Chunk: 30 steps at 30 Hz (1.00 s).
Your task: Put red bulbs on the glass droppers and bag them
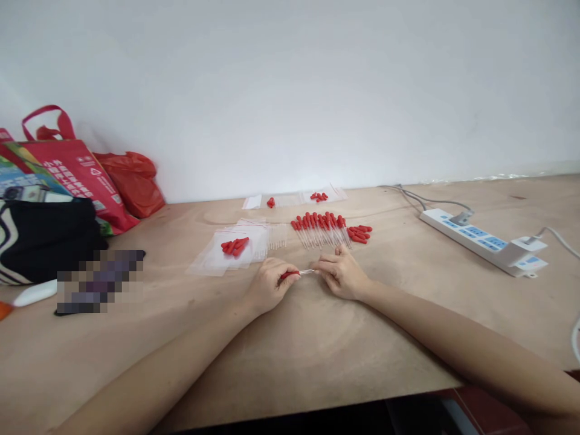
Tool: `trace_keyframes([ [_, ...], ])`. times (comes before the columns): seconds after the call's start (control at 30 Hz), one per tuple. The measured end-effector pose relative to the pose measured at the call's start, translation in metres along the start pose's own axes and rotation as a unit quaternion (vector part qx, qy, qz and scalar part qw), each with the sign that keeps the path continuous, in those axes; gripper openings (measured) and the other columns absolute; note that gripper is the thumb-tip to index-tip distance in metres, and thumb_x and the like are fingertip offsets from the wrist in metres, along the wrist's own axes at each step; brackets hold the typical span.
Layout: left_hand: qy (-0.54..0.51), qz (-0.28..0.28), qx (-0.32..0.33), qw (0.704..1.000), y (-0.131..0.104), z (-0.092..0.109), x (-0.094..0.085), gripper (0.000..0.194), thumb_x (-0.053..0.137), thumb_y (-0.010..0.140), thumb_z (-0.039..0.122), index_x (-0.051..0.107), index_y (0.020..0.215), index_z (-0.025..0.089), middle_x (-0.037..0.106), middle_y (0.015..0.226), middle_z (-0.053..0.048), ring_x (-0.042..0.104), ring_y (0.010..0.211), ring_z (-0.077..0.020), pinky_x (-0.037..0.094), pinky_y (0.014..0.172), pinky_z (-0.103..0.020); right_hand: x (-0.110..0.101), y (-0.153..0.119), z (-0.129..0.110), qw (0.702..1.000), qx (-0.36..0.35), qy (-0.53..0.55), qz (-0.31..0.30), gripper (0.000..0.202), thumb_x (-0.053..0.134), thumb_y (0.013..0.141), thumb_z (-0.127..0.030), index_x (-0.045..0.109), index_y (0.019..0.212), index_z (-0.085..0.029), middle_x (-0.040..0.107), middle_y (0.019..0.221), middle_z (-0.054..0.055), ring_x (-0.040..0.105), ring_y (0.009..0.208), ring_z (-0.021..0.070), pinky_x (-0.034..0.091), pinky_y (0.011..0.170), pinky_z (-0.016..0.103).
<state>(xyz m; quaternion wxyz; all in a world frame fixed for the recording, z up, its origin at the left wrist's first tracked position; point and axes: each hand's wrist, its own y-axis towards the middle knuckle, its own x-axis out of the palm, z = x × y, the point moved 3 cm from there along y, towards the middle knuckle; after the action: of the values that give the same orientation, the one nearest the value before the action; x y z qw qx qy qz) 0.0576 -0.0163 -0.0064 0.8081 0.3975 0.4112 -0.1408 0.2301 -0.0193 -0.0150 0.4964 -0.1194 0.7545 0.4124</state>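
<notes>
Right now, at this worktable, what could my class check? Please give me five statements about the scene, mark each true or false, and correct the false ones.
1. The left hand holds a red bulb. True.
2. The right hand is pressed against the wall. False: its fingers pinch the end of a clear tube.
3. The white power strip lies left of both hands. False: the white power strip lies to their right.
4. Some loose red bulbs lie on plastic bags. True.
5. A plug sits in the power strip. True.
</notes>
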Motion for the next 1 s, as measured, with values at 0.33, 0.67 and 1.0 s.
trace_keyframes([
  [0.33, 0.036, 0.0, 0.082, 0.996, -0.002, 0.001, 0.003, 0.017, 0.046, 0.084, 0.025, 0.056, 0.073, 0.016, 0.061, 0.067, -0.002, 0.053, 0.065, -0.0142, 0.038, 0.07, -0.031, 0.003, 0.001, -0.012, 0.999, 0.031, 0.037, -0.018, 0.02, 0.037, 0.083, -0.017, 0.057, 0.078, -0.016, 0.061, 0.071, 0.002, 0.046, 0.06, 0.011, 0.02, 0.067, 0.03],
  [0.67, 0.045, 0.0, 0.082, 0.996, 0.005, -0.002, -0.006, 0.016, 0.046, 0.084, 0.027, 0.057, 0.076, 0.018, 0.063, 0.071, -0.001, 0.055, 0.066, -0.0136, 0.037, 0.077, -0.033, -0.004, 0.011, -0.016, 0.998, 0.027, 0.009, -0.062, 0.024, 0.037, 0.086, -0.025, 0.06, 0.081, -0.017, 0.062, 0.073, 0.003, 0.05, 0.069, 0.0141, 0.022, 0.067, 0.029],
  [1.0, 0.022, -0.021, -0.116, 0.993, 0.0, -0.023, -0.003, 0.023, 0.053, 0.076, 0.023, 0.048, 0.097, 0.016, 0.052, 0.092, -0.006, 0.053, 0.082, -0.0179, 0.044, 0.074, -0.033, -0.018, 0.036, 0.052, 0.942, 0.33, -0.055, 0.0, 0.025, 0.042, 0.08, -0.027, 0.064, 0.073, -0.019, 0.066, 0.075, 0.005, 0.057, 0.072, 0.0178, 0.031, 0.065, 0.028],
])
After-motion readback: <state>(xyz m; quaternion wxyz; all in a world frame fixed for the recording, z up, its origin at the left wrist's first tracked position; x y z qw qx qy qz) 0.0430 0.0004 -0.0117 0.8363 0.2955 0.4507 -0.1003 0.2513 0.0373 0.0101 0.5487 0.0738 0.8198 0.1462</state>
